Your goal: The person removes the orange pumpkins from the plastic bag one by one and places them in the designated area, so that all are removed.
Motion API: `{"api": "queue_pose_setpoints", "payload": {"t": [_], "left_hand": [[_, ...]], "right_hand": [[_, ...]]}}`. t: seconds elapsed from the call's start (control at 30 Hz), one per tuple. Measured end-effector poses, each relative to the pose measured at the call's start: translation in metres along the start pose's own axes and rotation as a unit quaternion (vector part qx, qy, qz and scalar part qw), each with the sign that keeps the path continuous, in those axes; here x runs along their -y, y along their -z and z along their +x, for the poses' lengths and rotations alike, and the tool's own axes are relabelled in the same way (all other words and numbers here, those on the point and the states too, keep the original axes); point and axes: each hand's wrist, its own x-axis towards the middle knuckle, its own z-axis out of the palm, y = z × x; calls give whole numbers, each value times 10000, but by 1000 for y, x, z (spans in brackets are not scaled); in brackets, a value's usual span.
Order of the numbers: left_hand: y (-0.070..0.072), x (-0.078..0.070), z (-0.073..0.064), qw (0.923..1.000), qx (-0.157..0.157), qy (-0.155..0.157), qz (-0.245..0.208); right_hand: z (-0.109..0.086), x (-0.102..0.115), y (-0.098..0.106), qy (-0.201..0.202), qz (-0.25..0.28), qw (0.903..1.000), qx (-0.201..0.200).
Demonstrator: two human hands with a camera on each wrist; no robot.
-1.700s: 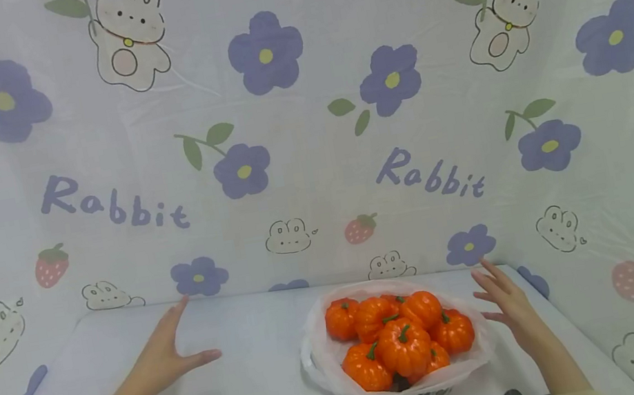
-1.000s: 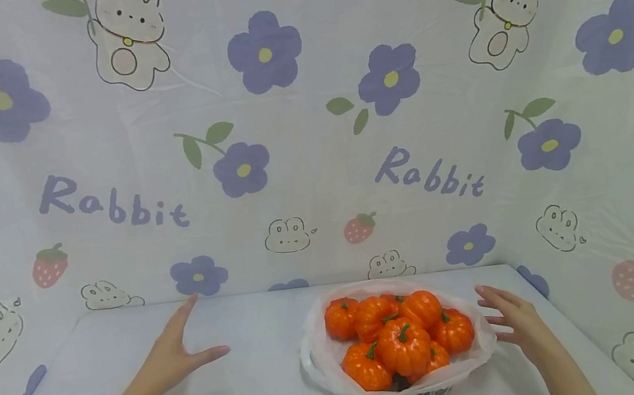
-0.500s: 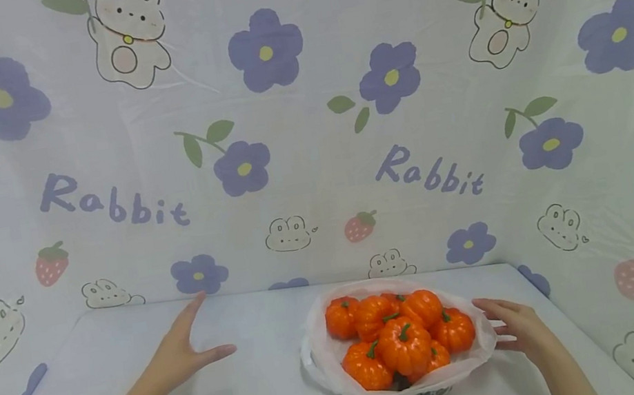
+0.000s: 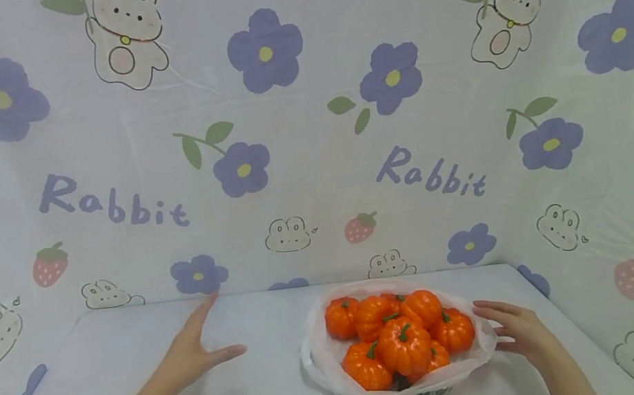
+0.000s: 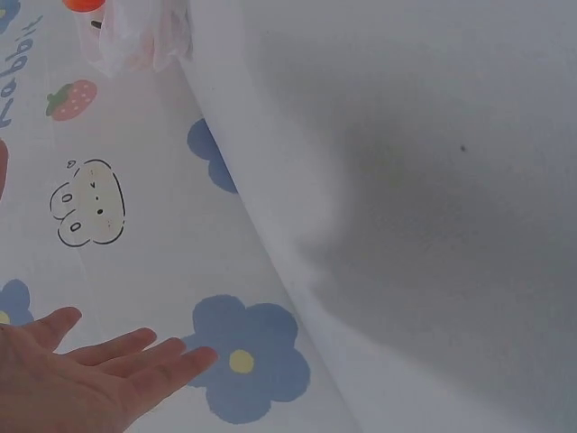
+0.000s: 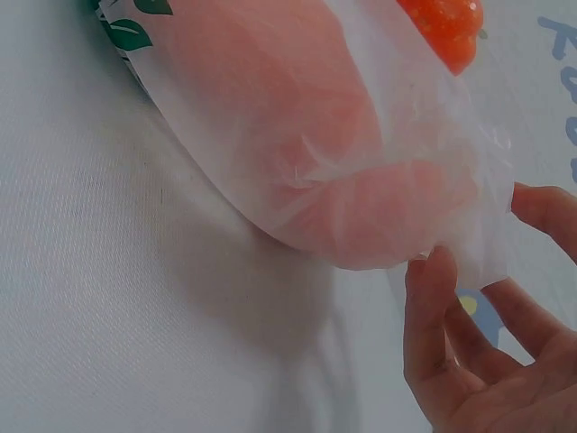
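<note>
Several small orange pumpkins (image 4: 405,349) with green stems sit heaped in a translucent white plastic bag (image 4: 321,368), its mouth spread wide and a green leaf print low on its front. At the bag's right edge is my right hand (image 4: 520,329); its loosely bent, spread fingertips meet the thin plastic (image 6: 361,212) in the right wrist view. My left hand (image 4: 185,359) hovers over the table left of the bag, apart from it, thumb and fingers spread with nothing between them. In the left wrist view, the left hand's fingers (image 5: 144,370) are extended.
The pumpkins and bag rest on a white table (image 4: 273,386), right of its middle. Behind and beside it hangs a pale curtain (image 4: 322,154) printed with purple flowers, strawberries, rabbits and lettering.
My left hand has drifted right, toward the bag. My right hand has come down and left until its fingertips reach the bag's right edge. The bag and pumpkins have stayed put.
</note>
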Motion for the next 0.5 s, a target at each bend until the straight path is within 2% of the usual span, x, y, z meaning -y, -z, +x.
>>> {"api": "queue_pose_setpoints", "payload": {"t": [0.3,0.5], "left_hand": [[-8,-4,2,10000,52,-11,-57],[-12,-9,1,9998,-29,-167,-82]], "right_hand": [[-3,0,-1,16,85,9999,-73],[-5,-1,-1,72,159,9998,-96]]}}
